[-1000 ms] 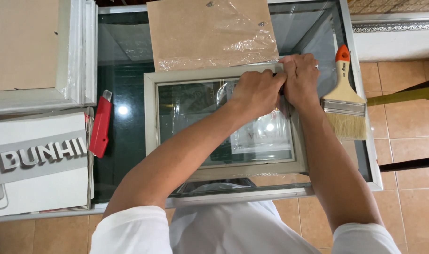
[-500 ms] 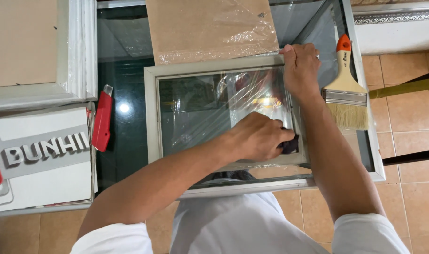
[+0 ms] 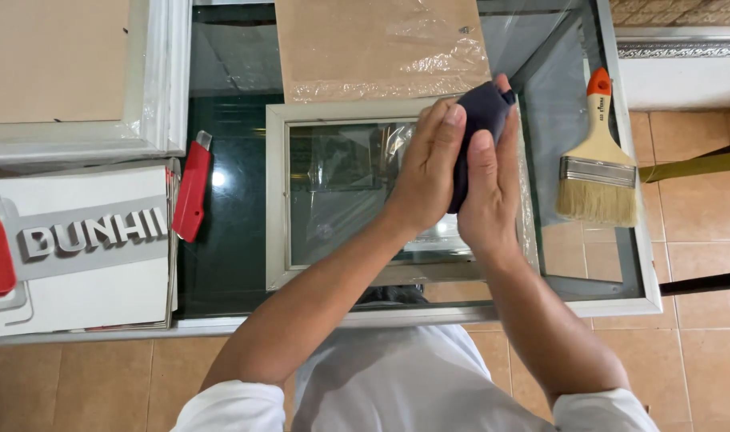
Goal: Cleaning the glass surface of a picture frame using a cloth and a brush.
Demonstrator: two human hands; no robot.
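Centre: picture frame (image 3: 281, 200) lies flat; both hands, left hand (image 3: 425, 172) and right hand (image 3: 485, 192), hover over its right part.
Far edge: cardboard sheet (image 3: 365, 40) blocks.
Left edge: red box cutter (image 3: 193, 192), white box (image 3: 77, 248), large frame (image 3: 153, 96).
Right edge: paintbrush (image 3: 598, 160).
Free room: dark glass of the surface (image 3: 237, 264) between cutter and picture frame; strip between picture frame and paintbrush.
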